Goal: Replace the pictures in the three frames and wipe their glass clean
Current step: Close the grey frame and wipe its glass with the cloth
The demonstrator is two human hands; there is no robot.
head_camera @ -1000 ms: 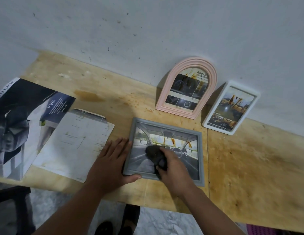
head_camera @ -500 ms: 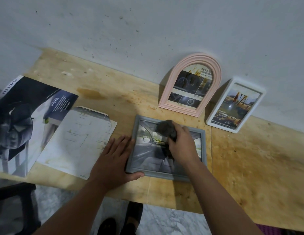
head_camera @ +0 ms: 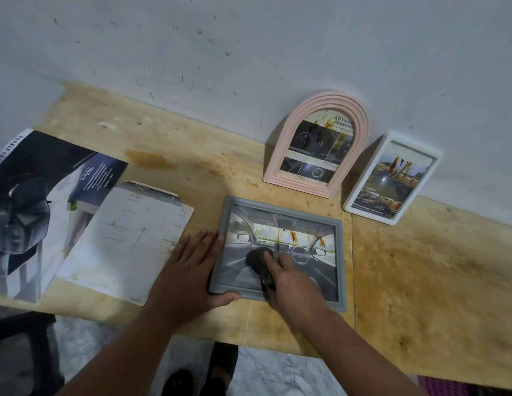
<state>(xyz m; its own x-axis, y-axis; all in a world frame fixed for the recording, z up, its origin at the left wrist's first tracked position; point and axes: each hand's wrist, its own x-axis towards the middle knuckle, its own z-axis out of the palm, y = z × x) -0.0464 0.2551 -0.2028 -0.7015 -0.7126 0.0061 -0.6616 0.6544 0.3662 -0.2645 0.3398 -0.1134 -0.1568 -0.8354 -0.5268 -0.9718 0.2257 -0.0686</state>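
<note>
In the head view, the left hand lies flat with straight fingers against the left edge of the grey frame, the thumb under its lower edge. The right hand curls its fingers around a dark cloth and presses it on the glass. The grey frame lies flat at lower centre of the counter.

A stained, pale wooden surface runs along a scuffed grey-white wall. At its left end lies a dark glossy car brochure, and a white printed sheet overlaps the brochure's right edge. Below the near edge shows a grey marbled floor, with a black chair frame at lower left.
</note>
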